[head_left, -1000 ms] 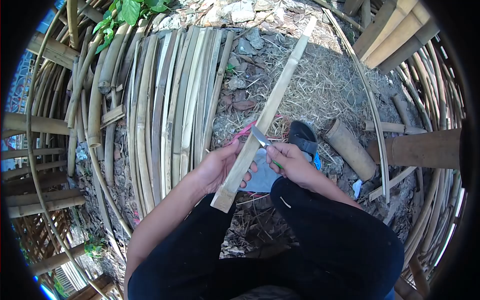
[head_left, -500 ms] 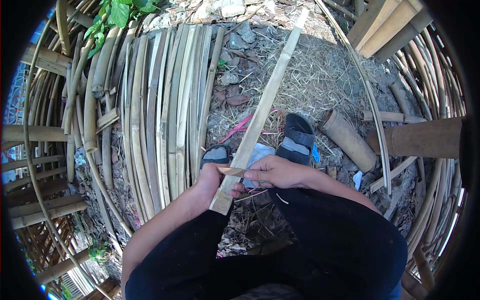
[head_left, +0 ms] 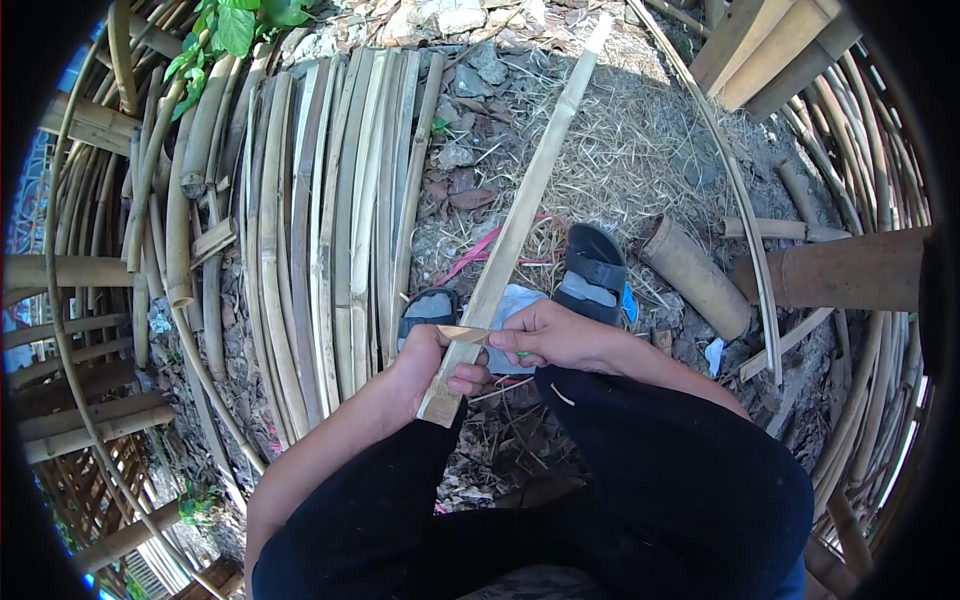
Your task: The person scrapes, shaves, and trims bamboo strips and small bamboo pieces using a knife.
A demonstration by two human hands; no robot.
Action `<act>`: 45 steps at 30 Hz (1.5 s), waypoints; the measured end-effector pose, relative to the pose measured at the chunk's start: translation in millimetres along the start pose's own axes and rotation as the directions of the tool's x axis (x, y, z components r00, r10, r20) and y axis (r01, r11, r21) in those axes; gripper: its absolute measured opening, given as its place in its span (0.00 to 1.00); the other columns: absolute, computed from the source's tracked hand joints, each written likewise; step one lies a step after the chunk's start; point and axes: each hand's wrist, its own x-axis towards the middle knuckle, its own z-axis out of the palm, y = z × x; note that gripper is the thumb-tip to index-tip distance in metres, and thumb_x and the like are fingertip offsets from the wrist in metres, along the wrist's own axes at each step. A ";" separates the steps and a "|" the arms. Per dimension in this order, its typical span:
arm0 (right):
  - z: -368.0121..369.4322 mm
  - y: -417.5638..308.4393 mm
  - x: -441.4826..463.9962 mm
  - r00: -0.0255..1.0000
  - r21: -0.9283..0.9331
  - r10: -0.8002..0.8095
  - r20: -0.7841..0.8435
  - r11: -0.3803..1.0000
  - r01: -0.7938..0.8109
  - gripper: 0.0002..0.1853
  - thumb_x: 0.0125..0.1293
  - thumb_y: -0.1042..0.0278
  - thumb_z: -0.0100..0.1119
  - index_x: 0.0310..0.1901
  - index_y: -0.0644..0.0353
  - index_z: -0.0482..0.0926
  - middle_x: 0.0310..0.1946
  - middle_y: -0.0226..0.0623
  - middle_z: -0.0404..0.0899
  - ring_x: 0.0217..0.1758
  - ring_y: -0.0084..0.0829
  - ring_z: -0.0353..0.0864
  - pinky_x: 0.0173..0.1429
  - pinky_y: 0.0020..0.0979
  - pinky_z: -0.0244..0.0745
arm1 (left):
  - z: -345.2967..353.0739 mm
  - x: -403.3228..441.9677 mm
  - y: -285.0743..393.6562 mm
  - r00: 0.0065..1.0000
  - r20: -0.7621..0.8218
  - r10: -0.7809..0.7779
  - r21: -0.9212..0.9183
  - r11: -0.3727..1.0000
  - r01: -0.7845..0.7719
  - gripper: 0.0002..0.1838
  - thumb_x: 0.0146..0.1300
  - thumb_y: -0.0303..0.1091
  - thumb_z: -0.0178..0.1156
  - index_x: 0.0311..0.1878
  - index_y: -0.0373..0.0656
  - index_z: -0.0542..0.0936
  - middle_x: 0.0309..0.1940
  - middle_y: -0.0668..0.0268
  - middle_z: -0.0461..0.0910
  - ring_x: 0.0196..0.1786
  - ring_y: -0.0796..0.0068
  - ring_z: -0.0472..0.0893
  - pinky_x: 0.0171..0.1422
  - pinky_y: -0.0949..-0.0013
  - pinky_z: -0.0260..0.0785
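A long split bamboo strip [head_left: 535, 190] slants from between my knees up toward the far rubble, its near end over my left thigh. My left hand [head_left: 422, 365] wraps round it close to that end, fingers curling out from beneath. Across the strip's upper face lies a knife [head_left: 463, 333], its flat blade reaching from my left thumb to my right hand [head_left: 545, 335]. That hand is closed on the knife; a bit of green shows under the fingers, and most of the handle is hidden.
Many split bamboo strips [head_left: 340, 230] lie side by side on the left. A short bamboo tube [head_left: 697, 277] rests right of my sandalled foot [head_left: 592, 275]. Pink twine [head_left: 475, 255] and dry shavings [head_left: 630, 160] cover the ground. Bamboo poles [head_left: 850, 272] stand at the right.
The blade has turned slightly on the strip, and my right hand has shifted a little up and right. My left hand keeps its hold in nearly the same place.
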 end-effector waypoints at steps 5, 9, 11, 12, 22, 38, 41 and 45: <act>-1.9 0.3 -1.7 0.996 -0.009 -0.012 -0.089 1.000 0.011 0.22 0.75 0.52 0.60 0.28 0.62 0.80 0.19 0.23 0.69 0.21 0.15 0.60 0.27 0.23 0.54 | 5.7 -3.4 -1.1 1.000 -0.004 0.022 0.013 1.000 -0.022 0.14 0.65 0.32 0.41 0.43 0.32 0.71 0.26 0.63 0.67 0.21 0.77 0.65 0.18 0.76 0.56; -3.8 -10.9 -7.1 0.986 -0.035 -0.020 -0.166 0.999 0.014 0.22 0.74 0.52 0.62 0.27 0.61 0.80 0.17 0.22 0.68 0.20 0.15 0.60 0.27 0.23 0.55 | 1.3 -3.4 1.5 1.000 -0.003 -0.030 0.015 0.999 0.030 0.14 0.68 0.35 0.43 0.37 0.31 0.72 0.21 0.64 0.65 0.20 0.77 0.64 0.18 0.76 0.56; -9.5 -10.5 -5.5 0.978 -0.034 -0.023 -0.207 0.999 0.016 0.22 0.74 0.51 0.61 0.27 0.61 0.79 0.17 0.22 0.67 0.20 0.15 0.59 0.26 0.23 0.54 | -0.4 -4.7 1.1 0.999 0.002 -0.038 0.018 0.999 0.038 0.15 0.68 0.36 0.44 0.35 0.31 0.72 0.20 0.64 0.64 0.19 0.77 0.63 0.18 0.75 0.56; -13.5 -9.6 -4.6 0.969 -0.032 -0.024 -0.247 0.999 0.017 0.22 0.74 0.51 0.61 0.28 0.60 0.79 0.16 0.22 0.66 0.19 0.15 0.59 0.25 0.22 0.53 | -1.7 -4.8 0.5 0.999 -0.009 -0.041 0.021 0.999 0.041 0.14 0.68 0.35 0.44 0.36 0.31 0.71 0.21 0.63 0.65 0.19 0.77 0.63 0.18 0.76 0.56; -34.1 -19.3 -16.1 0.976 0.061 -0.008 -0.217 0.998 0.021 0.22 0.78 0.49 0.54 0.31 0.58 0.77 0.18 0.20 0.65 0.20 0.13 0.58 0.25 0.20 0.53 | -1.6 -17.7 0.5 1.000 -0.011 -0.021 0.002 1.000 0.021 0.09 0.65 0.31 0.45 0.40 0.35 0.71 0.29 0.62 0.67 0.20 0.79 0.64 0.18 0.77 0.55; 15.8 -22.5 -10.9 0.995 -0.013 0.078 0.054 0.997 -0.078 0.22 0.77 0.51 0.57 0.32 0.62 0.82 0.20 0.22 0.70 0.21 0.12 0.63 0.26 0.19 0.55 | 12.9 -3.3 2.5 0.998 0.048 0.047 -0.032 0.998 -0.045 0.17 0.70 0.35 0.37 0.46 0.31 0.71 0.28 0.60 0.70 0.23 0.76 0.68 0.22 0.75 0.60; 14.3 -22.5 -12.6 0.997 0.003 0.070 0.033 0.998 -0.070 0.22 0.77 0.51 0.57 0.31 0.61 0.82 0.18 0.21 0.70 0.21 0.12 0.63 0.26 0.20 0.55 | 19.4 -5.0 0.9 0.998 0.033 0.054 -0.043 0.998 -0.052 0.17 0.71 0.35 0.35 0.46 0.32 0.71 0.29 0.61 0.70 0.24 0.76 0.68 0.22 0.75 0.60; 16.1 -28.9 -15.9 0.998 0.011 0.065 -0.024 0.998 -0.065 0.22 0.76 0.54 0.59 0.29 0.64 0.81 0.19 0.25 0.72 0.20 0.14 0.63 0.26 0.21 0.59 | 15.3 -0.2 -1.1 0.998 0.050 0.049 -0.052 0.998 -0.046 0.17 0.71 0.35 0.35 0.47 0.34 0.71 0.30 0.61 0.70 0.24 0.76 0.68 0.22 0.75 0.59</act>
